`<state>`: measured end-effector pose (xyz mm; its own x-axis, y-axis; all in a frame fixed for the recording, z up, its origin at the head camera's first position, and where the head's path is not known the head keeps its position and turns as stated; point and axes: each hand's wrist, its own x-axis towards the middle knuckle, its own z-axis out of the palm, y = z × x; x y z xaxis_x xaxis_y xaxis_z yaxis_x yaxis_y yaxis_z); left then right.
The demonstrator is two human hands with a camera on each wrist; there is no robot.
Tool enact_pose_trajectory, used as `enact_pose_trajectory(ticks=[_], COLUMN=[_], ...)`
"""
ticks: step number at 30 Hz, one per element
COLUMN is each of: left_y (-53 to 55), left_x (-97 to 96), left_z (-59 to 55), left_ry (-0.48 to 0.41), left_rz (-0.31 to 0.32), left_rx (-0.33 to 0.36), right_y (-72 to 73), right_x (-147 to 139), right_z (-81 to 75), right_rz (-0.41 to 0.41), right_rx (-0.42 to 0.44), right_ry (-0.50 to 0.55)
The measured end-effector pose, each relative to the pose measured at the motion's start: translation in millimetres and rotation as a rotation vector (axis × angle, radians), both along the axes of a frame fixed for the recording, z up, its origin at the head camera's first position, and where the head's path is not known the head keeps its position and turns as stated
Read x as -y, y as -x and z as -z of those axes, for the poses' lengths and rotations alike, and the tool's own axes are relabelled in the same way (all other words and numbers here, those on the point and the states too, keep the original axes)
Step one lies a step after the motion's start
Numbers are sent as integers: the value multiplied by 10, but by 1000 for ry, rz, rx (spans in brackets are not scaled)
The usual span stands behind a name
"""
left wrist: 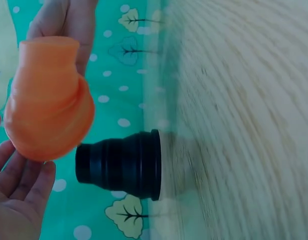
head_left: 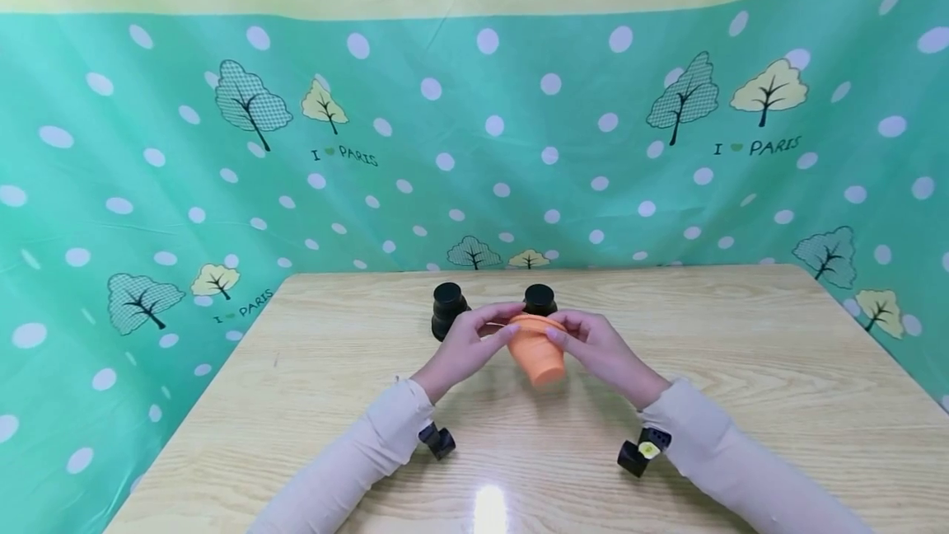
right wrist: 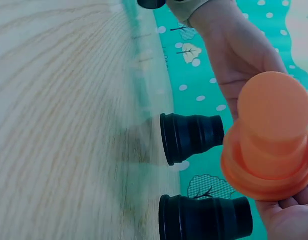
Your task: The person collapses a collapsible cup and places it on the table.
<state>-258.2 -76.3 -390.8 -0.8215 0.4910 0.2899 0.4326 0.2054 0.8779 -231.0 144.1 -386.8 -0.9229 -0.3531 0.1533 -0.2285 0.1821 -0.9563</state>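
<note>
An orange, stepped, soft-looking collapsible cup (head_left: 539,357) is held above the table between both hands, its base tilted down and toward me. My left hand (head_left: 470,343) grips the left side of its rim, thumb in front. On the opposite side, my right hand (head_left: 604,350) pinches the rim the same way. In the left wrist view the orange cup (left wrist: 46,100) shows a slanted fold in its wall. The right wrist view has its round base (right wrist: 275,106) facing the camera. Inside the cup is hidden.
Two black stepped cups stand upside down behind the hands, one black cup (head_left: 448,311) at left and another black cup (head_left: 539,298) partly hidden by the orange one. The wooden table (head_left: 334,402) meets a green dotted curtain (head_left: 519,155) at its far edge.
</note>
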Motion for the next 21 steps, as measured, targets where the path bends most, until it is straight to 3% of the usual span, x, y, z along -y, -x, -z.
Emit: enact_pose_trajectory(ticks=[4,9,21], left_y=[10,5,7], left_x=[25,35,-21], left_z=[-10,-18,-16], left_ry=[-8,-14,-39], left_rz=[37,79,69], left_rx=[20,-11,13], right_y=[21,54,61], right_x=[-29,-50,-40], right_z=[-6,-5,33], right_rz=[31,12,-5], right_rx=[21,34,59], right_ry=[76,175,264])
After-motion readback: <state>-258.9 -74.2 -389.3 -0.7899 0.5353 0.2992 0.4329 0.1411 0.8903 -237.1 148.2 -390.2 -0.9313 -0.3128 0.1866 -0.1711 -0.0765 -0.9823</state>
